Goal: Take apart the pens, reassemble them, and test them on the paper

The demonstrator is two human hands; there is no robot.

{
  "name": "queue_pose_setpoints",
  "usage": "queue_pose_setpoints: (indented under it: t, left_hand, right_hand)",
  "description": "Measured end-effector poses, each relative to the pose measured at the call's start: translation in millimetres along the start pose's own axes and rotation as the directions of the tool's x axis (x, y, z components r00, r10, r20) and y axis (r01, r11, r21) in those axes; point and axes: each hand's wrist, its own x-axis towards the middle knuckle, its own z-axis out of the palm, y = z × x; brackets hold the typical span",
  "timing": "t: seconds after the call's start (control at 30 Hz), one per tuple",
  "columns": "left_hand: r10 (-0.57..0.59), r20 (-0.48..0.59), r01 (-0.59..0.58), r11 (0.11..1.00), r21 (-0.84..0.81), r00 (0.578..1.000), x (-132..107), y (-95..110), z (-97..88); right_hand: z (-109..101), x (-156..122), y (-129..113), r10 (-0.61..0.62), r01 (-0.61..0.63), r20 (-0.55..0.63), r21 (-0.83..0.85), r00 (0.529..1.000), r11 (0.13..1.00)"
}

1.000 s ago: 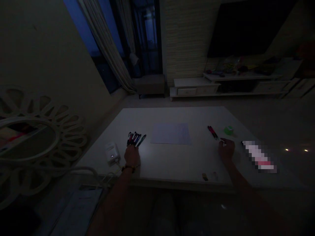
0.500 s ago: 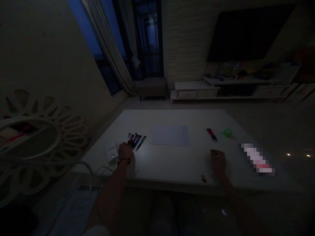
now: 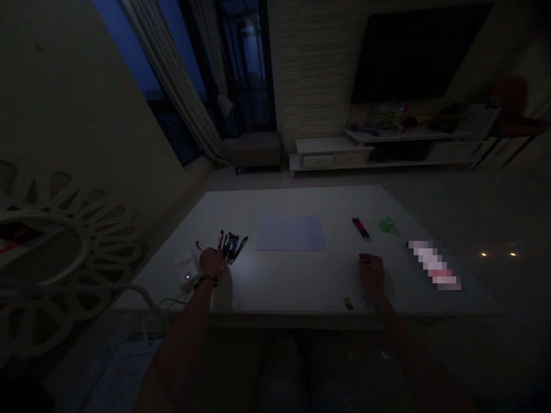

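Note:
My left hand (image 3: 210,262), with a beaded bracelet at the wrist, is closed on a pen (image 3: 198,245) whose dark end sticks out past the fingers at the upper left. Just right of it several pens (image 3: 231,245) lie side by side on the white table (image 3: 284,281). My right hand (image 3: 371,272) rests on the right part of the table with curled fingers; what is in them, if anything, is too dark to make out. Two red and black pens (image 3: 361,229) lie beyond it. A sheet of paper (image 3: 290,233) lies between the hands.
A white box-shaped device (image 3: 186,268) with a light and cables stands left of my left hand. On the right are a green object (image 3: 386,224) and a blurred-out flat item (image 3: 434,265). A small brownish item (image 3: 348,303) lies near the front edge.
My left hand has shifted left, away from the group of pens, with a pen in it. The right hand stays in about the same place; the whole view has shifted slightly.

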Motion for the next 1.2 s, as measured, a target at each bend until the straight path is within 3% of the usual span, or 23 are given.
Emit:
queue_pose_setpoints:
  t: [0.1,0.13,0.17,0.23,0.27,0.33,0.43,0.47,0.53,0.57,0.6,0.67,0.73,0.8,0.9,1.0,1.1,1.2]
  left_hand:
    - [-0.056,-0.068,0.032,0.949,-0.314,0.996,-27,26,9.1]
    - [-0.024,-0.027,0.012,0.923,-0.386,0.999,-43,38,15.7]
    - [0.015,0.055,0.018,0.822,-0.569,0.998,-61,51,23.7]
    - [0.135,0.239,0.105,0.624,-0.774,0.962,-102,76,41.9]
    - [0.184,0.303,0.15,0.569,-0.808,0.935,-122,87,50.9]
    - [0.267,0.4,0.212,0.532,-0.82,0.877,-155,105,66.6]
    - [0.346,0.449,0.18,0.592,-0.786,0.824,-181,117,79.9]
    - [0.348,0.421,0.122,0.632,-0.765,0.838,-185,117,81.0]
    - [0.327,0.234,-0.084,0.726,-0.683,0.916,-187,114,78.8]
    - [0.346,0.096,-0.223,0.769,-0.599,0.933,-186,111,76.3]
    - [0.403,-0.034,-0.368,0.793,-0.486,0.914,-186,108,73.5]
    - [0.604,-0.149,-0.621,0.746,-0.242,0.783,-183,104,69.6]
    - [0.777,-0.073,-0.781,0.62,-0.081,0.625,-180,101,70.7]
    - [0.838,0.01,-0.838,0.545,-0.01,0.545,-176,101,77.7]
    - [0.832,0.031,-0.833,0.553,0.024,0.554,-173,99,93.6]
    - [0.811,0.002,-0.81,0.585,0.038,0.585,-176,96,105.6]
    - [0.803,0.015,-0.802,0.594,0.055,0.596,-182,95,108.7]
    - [0.784,0.032,-0.783,0.616,0.083,0.62,-185,98,104.8]
  right_hand:
    - [5,-13,-27,0.03,-0.031,0.02,0.054,0.999,0.998]
    - [9,-21,-42,0.045,-0.053,0.083,0.096,0.996,0.994]
    - [14,-30,-60,0.04,-0.076,0.205,0.172,0.978,0.982]
    - [26,-49,-99,-0.055,-0.136,0.488,0.348,0.871,0.927]
    - [32,-58,-118,-0.106,-0.165,0.568,0.406,0.816,0.899]
    - [43,-69,-150,-0.159,-0.206,0.641,0.456,0.751,0.866]
    - [50,-72,-170,-0.136,-0.205,0.667,0.407,0.733,0.89]
    - [49,-70,-169,-0.12,-0.19,0.668,0.372,0.734,0.909]
    - [42,-64,-161,-0.1,-0.136,0.67,0.29,0.736,0.947]
    - [36,-60,-156,-0.109,-0.095,0.675,0.258,0.73,0.962]
    - [30,-57,-151,-0.136,-0.046,0.685,0.241,0.715,0.969]
    - [19,-50,-144,-0.228,0.042,0.723,0.266,0.652,0.963]
    - [12,-46,-141,-0.283,0.044,0.758,0.319,0.587,0.947]
    - [11,-47,-139,-0.201,-0.073,0.773,0.304,0.602,0.95]
    - [19,-56,-136,0.084,-0.385,0.747,0.239,0.659,0.891]
    - [32,-71,-132,0.266,-0.597,0.732,0.231,0.627,0.768]
    - [42,-81,-132,0.332,-0.617,0.686,0.216,0.647,0.757]
    - [46,-82,-132,0.287,-0.522,0.654,0.194,0.7,0.831]
